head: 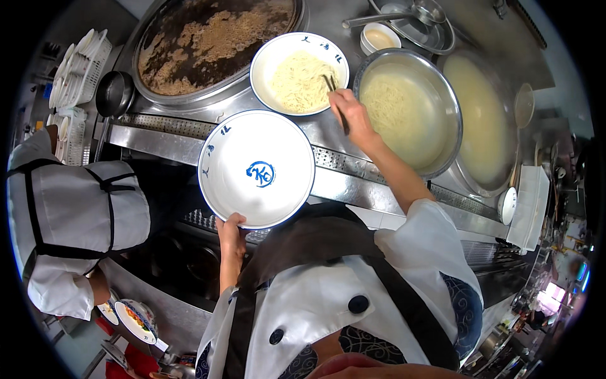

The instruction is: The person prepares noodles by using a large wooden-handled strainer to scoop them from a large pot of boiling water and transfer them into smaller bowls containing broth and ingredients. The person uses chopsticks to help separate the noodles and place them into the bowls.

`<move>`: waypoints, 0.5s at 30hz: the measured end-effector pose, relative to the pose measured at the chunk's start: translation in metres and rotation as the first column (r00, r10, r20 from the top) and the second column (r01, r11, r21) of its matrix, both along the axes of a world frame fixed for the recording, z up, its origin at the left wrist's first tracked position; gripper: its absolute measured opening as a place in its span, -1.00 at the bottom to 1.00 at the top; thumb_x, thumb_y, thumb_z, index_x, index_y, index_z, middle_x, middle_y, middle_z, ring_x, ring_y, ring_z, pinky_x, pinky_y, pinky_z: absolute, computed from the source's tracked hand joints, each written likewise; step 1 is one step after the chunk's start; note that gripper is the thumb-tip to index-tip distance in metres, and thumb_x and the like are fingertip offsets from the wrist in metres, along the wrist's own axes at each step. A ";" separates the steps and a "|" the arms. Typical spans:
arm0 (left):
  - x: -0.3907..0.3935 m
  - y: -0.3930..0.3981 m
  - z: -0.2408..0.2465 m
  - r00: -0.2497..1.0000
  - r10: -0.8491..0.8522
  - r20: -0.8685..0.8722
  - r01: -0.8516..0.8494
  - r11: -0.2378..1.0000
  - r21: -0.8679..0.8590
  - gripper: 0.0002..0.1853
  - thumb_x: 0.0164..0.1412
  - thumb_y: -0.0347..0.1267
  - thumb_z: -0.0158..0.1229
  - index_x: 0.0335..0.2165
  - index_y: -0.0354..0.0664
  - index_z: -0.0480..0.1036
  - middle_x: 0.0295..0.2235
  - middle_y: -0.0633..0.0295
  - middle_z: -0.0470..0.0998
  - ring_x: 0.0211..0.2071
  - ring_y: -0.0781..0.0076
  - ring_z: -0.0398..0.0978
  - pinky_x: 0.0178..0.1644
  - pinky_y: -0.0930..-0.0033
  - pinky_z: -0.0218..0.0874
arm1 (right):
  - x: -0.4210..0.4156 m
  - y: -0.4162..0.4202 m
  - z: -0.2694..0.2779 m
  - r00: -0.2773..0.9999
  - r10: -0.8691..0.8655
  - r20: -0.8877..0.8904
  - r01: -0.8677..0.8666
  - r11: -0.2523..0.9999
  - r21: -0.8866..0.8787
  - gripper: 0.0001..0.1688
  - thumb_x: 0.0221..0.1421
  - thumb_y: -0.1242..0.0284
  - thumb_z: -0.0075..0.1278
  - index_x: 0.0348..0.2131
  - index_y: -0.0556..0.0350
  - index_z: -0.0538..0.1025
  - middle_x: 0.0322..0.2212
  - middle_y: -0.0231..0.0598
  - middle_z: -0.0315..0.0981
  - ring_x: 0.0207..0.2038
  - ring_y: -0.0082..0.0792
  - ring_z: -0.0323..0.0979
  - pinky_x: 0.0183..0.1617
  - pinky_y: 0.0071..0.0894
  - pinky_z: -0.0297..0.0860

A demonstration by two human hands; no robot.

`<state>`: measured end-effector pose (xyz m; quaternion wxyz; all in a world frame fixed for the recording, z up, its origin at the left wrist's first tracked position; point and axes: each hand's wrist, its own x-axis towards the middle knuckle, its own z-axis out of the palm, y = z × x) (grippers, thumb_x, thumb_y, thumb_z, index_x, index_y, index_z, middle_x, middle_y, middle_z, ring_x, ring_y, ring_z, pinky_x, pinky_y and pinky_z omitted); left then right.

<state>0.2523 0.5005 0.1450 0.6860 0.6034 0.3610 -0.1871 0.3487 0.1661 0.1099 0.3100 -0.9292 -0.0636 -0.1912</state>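
My left hand (233, 241) grips the near rim of an empty white bowl (284, 189) with blue markings, its thumb over the edge. My right hand (352, 116) holds dark chopsticks (343, 118), their tips in pale noodles (303, 80) inside a second white bowl (262, 71). That bowl stands on the steel stove top, just beyond the one in my left hand. Close to my right forearm, a large steel basin (426, 128) holds more noodles in cloudy liquid.
A wide pot of foamy brown broth (213, 42) lies far left, with a black ladle (115, 92) beside it. A vat of pale liquid (478, 118) is at right. Small bowls (380, 38) and a steel strainer or pan (428, 33) sit behind. A co-worker (80, 208) stands at left.
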 end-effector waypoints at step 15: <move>0.007 -0.013 0.000 0.997 -0.052 0.054 0.053 0.998 -0.026 -0.35 -0.29 -0.51 -0.08 -0.08 -0.45 0.10 -0.30 -0.08 0.38 -0.43 0.12 0.45 -0.54 0.30 0.38 | 0.064 -0.008 -0.033 0.949 -0.246 -0.198 0.016 -0.589 0.808 -0.74 0.11 0.47 -0.18 -0.36 0.43 0.32 -0.34 0.17 0.33 -0.20 0.01 0.39 -0.13 -0.36 0.45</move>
